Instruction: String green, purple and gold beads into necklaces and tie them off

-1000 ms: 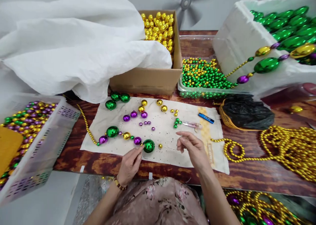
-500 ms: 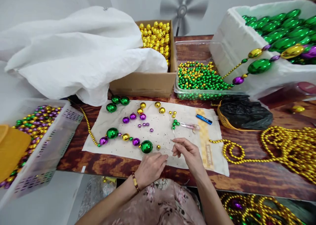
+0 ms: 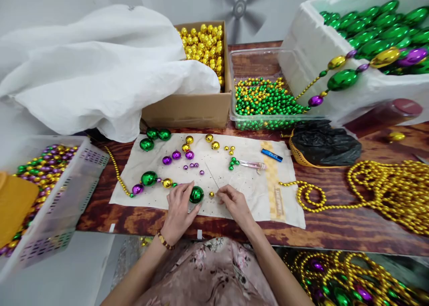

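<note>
Needle [image 3: 212, 175] is slanting from the pinching right hand [image 3: 235, 205] above the cloth [image 3: 147, 163] near the front edge of the table [image 3: 338, 227]; the left hand [image 3: 178, 210], thumb and fingers parted, is curving around the big green bead [image 3: 196, 194].

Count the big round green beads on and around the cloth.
5. Three big green beads cluster at the cloth's far-left corner; a fourth green bead is in the strand; the fifth green bead is beside the left hand, which may hide others.
</note>
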`<state>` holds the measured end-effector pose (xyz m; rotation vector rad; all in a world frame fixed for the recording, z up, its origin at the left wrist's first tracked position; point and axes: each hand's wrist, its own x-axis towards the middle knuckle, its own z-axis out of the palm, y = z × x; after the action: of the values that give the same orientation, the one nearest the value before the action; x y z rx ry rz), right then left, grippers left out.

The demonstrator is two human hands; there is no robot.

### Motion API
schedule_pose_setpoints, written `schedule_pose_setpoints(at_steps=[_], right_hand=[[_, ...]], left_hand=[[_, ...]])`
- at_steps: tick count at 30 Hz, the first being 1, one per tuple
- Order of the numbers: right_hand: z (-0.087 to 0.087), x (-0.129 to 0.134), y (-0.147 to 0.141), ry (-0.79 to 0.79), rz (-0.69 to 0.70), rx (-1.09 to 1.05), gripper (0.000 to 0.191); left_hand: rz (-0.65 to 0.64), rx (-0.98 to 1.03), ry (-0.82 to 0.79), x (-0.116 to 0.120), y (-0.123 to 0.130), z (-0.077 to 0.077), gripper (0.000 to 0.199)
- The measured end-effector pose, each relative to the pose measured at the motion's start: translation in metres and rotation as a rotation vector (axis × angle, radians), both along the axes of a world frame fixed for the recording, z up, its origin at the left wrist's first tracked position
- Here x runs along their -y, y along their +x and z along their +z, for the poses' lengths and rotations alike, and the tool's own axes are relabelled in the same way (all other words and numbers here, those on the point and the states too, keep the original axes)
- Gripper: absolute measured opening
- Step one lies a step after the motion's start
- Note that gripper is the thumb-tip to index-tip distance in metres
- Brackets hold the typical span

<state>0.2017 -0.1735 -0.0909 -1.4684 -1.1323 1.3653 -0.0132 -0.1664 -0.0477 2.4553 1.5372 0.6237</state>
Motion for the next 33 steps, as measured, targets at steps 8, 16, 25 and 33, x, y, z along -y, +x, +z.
schedule_pose_setpoints(at_steps=[8, 16, 25, 33], right_hand=[[0.001, -0.005, -0.022, -0.035, 0.042, -0.040, 0.022], [-0.002, -0.004, -0.020, -0.098, -0.027, -0.089, 0.030], [0.001, -0.004, -0.011, -0.106, -0.113, -0.070, 0.039], [0.007, -0.005, -0.001, -0.018, -0.241, -0.038, 0.041]], left_hand=[[-0.040, -0.049, -0.103, -0.006, 0.003, -0.018, 0.071], [-0.021, -0.019, -0.084, -0.006, -0.018, -0.016, 0.097], [-0.020, -0.054, -0.064, 0.000, -0.028, -0.020, 0.089], [-0.066, -0.026, -0.098, -0.012, -0.006, -0.017, 0.073]])
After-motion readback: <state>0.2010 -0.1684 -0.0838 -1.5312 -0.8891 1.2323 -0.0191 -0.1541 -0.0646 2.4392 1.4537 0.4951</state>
